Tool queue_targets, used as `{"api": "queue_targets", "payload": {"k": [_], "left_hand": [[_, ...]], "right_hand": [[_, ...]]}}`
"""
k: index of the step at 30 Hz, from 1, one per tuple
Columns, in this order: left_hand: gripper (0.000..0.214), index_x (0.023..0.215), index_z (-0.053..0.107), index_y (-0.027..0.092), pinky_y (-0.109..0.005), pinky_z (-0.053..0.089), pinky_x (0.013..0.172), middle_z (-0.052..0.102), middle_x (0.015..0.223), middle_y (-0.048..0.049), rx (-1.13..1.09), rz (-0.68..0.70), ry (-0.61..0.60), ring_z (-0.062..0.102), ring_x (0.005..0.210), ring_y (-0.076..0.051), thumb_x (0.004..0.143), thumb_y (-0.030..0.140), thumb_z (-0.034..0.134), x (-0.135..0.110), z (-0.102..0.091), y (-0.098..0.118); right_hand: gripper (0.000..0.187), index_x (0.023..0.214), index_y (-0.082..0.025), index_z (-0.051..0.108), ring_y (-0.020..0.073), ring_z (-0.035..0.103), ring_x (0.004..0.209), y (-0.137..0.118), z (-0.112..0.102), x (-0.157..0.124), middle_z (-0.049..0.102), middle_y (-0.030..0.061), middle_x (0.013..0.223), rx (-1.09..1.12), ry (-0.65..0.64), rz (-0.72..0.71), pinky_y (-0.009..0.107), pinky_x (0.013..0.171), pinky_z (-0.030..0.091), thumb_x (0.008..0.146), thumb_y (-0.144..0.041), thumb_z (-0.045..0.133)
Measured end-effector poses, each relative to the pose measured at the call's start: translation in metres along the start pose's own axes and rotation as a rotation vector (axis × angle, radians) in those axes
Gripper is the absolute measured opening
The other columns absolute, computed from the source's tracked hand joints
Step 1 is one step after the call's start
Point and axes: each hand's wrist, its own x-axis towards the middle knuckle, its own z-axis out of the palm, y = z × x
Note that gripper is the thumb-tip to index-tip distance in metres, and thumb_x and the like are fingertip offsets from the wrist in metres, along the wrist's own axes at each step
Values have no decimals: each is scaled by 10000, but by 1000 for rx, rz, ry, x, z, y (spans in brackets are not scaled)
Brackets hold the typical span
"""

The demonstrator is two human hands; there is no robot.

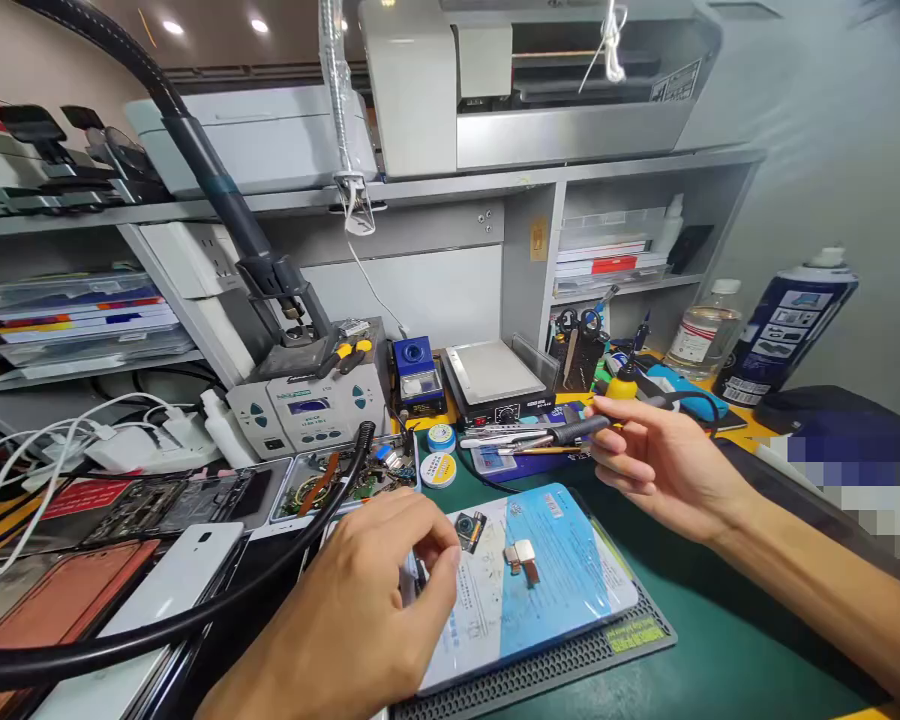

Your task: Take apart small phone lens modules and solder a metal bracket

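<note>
My left hand (379, 590) rests on the left edge of a blue and white pad (540, 580), fingers pinched on something thin and dark that I cannot make out. Small phone parts lie on the pad: a camera module (469, 530) and a metal piece with a brown flex (523, 558). My right hand (656, 455) hovers above the pad's far right, its fingers closed round the black grip of a soldering iron (570, 433) whose tip points left.
A soldering station (311, 405) and a black hose (217, 200) stand at the left. A small hot plate (495, 380), flux tins (439, 468), tweezers, a bottle (701, 330) and a spray can (784, 320) crowd the back. Opened phones (157, 505) lie at the left on the green mat (720, 620).
</note>
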Motion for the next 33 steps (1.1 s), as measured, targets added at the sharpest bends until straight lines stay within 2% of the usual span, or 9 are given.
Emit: {"api": "queue_targets", "payload": {"k": [3,6,12,18,21,24,26,28,33], "left_hand": [[176,764,578,244,-283,486,646,619,739,36,36,74,12,602,689,-130,929,230,519,0,6,2],[158,782,573,233,-318,483,657,607,751,19,89,137,22,588,712,-145,919,179,517,-1,17,2],[189,776,566,216,-361,448,594,561,726,-15,251,280,101,536,688,-186,910,119,474,2,37,-3],[223,740,566,227,-388,473,570,549,675,-11,394,331,142,553,624,-198,898,103,471,2,42,-4],[186,800,596,236,-398,527,642,626,717,-18,440,343,187,635,683,-213,895,111,498,3,46,-3],[175,835,604,242,-393,581,727,692,773,-21,467,363,209,686,741,-218,872,99,512,3,48,-4],[182,833,601,243,-393,606,765,702,771,-13,474,385,211,688,725,-210,850,90,505,3,48,-6],[179,842,598,241,-394,615,818,701,774,-6,479,387,200,687,723,-205,836,88,505,1,48,-8],[158,861,584,248,-388,604,887,680,776,5,486,391,144,695,755,-202,850,98,536,-2,49,-13]], "right_hand": [[112,886,-135,691,23,385,345,1,-2,-3,603,-51,615,-35,7,45,140,326,325,907,-241,719],[145,805,-154,691,15,383,345,5,-1,-7,611,-43,613,-71,20,63,127,331,315,823,-245,802],[426,609,-150,638,43,356,286,18,2,-10,495,-38,372,-184,39,103,133,312,304,908,-443,716],[334,708,-179,659,79,440,298,23,6,-13,611,-8,477,-202,89,33,157,295,335,891,-456,700],[315,777,-182,698,81,429,286,24,7,-16,604,-12,467,-228,119,14,160,290,328,881,-479,710],[422,651,-167,667,69,420,277,25,9,-18,550,-13,431,-278,132,-5,150,287,312,862,-526,734],[434,612,-172,628,60,412,270,26,10,-20,536,-22,439,-312,129,-17,146,283,307,806,-522,795],[374,679,-196,628,65,409,265,27,11,-21,536,-38,445,-343,130,-33,143,279,304,776,-496,831],[346,724,-248,593,99,449,270,35,3,-27,513,-62,484,-425,195,-116,172,280,319,813,-517,792]]}}
